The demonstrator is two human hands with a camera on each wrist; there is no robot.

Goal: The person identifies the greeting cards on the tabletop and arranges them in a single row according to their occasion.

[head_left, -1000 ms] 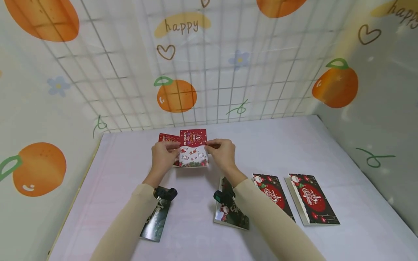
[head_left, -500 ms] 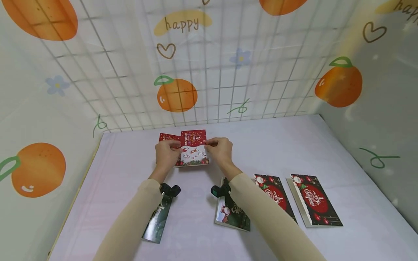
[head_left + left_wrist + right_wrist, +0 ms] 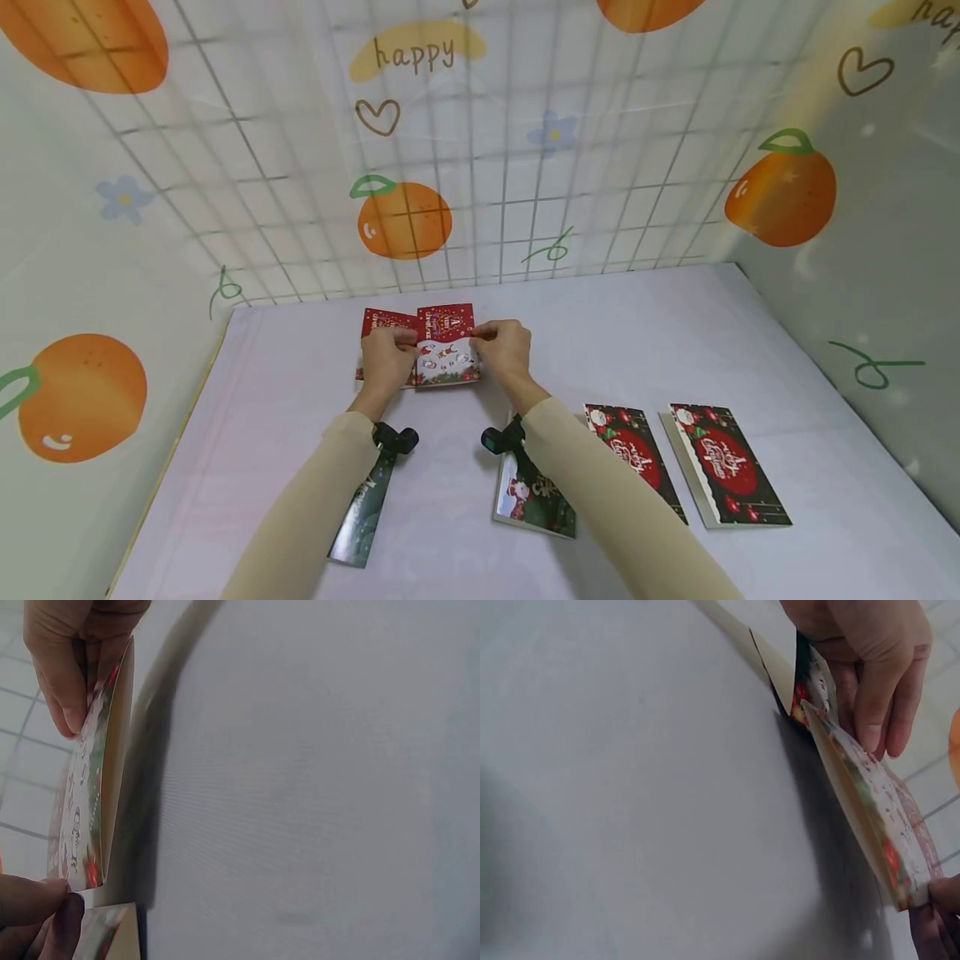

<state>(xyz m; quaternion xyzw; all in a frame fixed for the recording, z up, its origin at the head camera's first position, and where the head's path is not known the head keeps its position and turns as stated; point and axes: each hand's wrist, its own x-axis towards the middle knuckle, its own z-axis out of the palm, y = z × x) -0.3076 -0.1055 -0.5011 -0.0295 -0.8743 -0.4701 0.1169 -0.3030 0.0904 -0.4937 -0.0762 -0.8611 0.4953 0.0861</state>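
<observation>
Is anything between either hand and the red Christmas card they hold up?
Nothing visible. The left hand and right hand each pinch a side edge of the red Christmas card directly, above the table.

Both forearms in beige sleeves reach forward toward twelve o'clock, converging. The left hand (image 3: 387, 360) sits at eleven o'clock, fingers curled with thumb pinching inward. The right hand (image 3: 504, 350) sits at one o'clock, mirrored, its fingertips (image 3: 870, 735) pinching likewise.
</observation>
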